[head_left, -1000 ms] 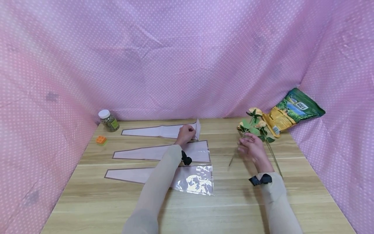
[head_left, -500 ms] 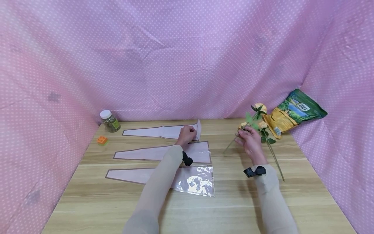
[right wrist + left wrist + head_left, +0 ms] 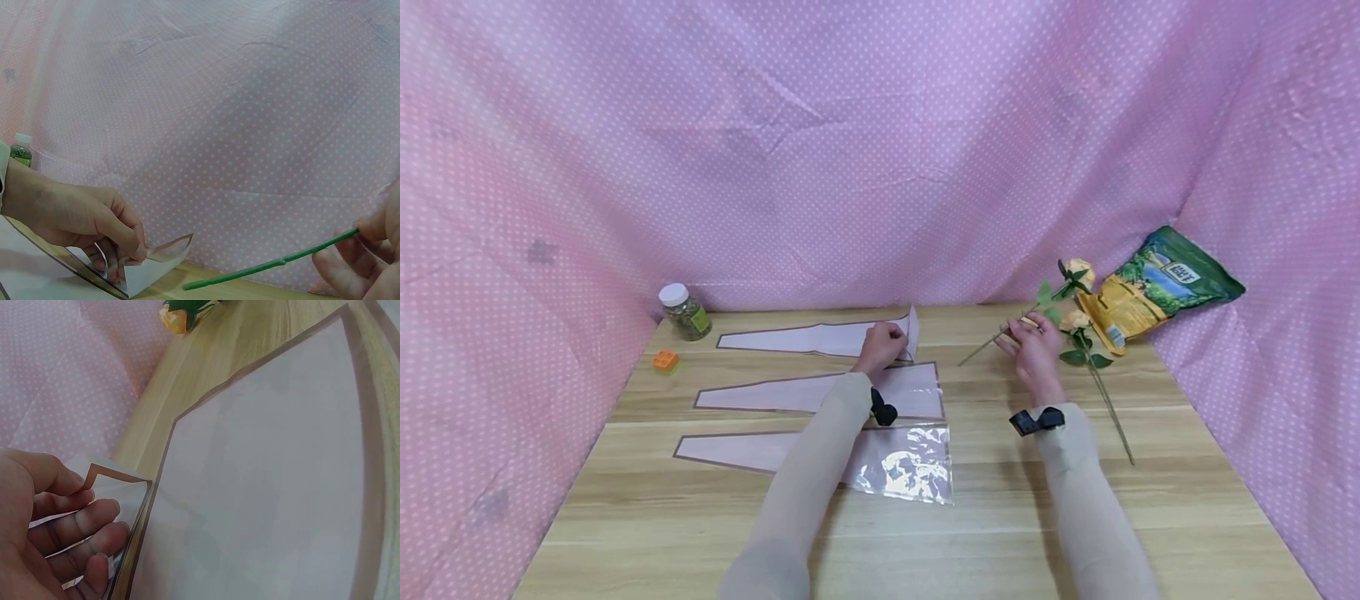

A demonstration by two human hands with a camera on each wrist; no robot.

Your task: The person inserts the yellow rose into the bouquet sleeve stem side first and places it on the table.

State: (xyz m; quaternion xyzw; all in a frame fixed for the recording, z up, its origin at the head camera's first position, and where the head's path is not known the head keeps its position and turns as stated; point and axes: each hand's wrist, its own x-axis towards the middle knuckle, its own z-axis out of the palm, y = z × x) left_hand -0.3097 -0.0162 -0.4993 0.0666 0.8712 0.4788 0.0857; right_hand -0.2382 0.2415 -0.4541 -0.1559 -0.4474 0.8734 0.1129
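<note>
In the head view my left hand (image 3: 880,348) pinches the raised edge of the farthest bordered sleeve (image 3: 842,337), whose wide end stands up; the left wrist view shows thumb and index finger on that edge (image 3: 119,474). My right hand (image 3: 1037,354) holds a rose (image 3: 1078,272) by its stem, flower toward the back right and stem end pointing left. The right wrist view shows the green stem (image 3: 269,265) between thumb and fingers, its free end near the sleeve's lifted edge (image 3: 172,249). A second rose (image 3: 1076,321) lies to the right of my right hand.
Two more bordered sleeves (image 3: 775,392) (image 3: 737,450) lie nearer on the table. At the back left are a white-capped jar (image 3: 687,312) and an orange block (image 3: 665,360). A green and yellow bag (image 3: 1165,279) leans at the back right, by the pink curtain (image 3: 880,167).
My right hand has moved left and slightly back with the rose, away from the second rose, and the stem end has swung up and left. My left hand keeps its hold on the sleeve.
</note>
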